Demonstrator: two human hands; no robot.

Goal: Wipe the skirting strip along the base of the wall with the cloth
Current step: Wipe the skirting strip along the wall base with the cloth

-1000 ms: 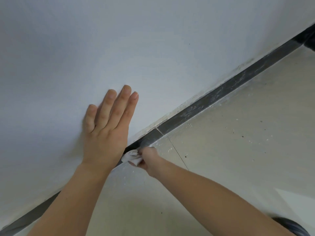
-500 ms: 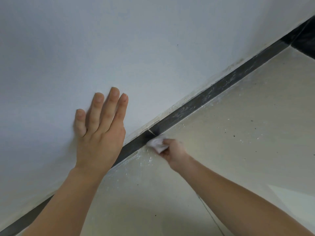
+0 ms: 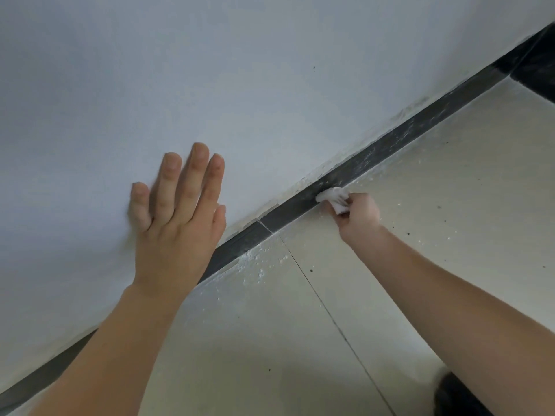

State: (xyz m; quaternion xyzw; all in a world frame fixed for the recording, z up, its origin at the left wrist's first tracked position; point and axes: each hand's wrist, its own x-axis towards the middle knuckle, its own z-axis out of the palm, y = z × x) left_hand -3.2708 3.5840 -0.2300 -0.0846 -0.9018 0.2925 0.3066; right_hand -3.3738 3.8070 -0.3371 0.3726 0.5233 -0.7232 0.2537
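A dark skirting strip [image 3: 399, 142] runs diagonally along the base of the white wall [image 3: 270, 70], from lower left to upper right. My right hand [image 3: 357, 214] grips a small white cloth [image 3: 333, 198] and holds it against the strip near mid-frame. The stretch of strip beyond the cloth carries white dust streaks; the stretch behind it looks darker. My left hand [image 3: 177, 226] lies flat on the wall above the strip, fingers straight and spread.
Beige floor tiles [image 3: 435, 235] with a grout line and white specks fill the right side. A black tile band [image 3: 537, 67] crosses the far upper right corner. A dark object [image 3: 456, 397] shows at the bottom right edge.
My right hand has slid the cloth along the strip toward the upper right, away from my left hand. The left hand stays flat on the wall.
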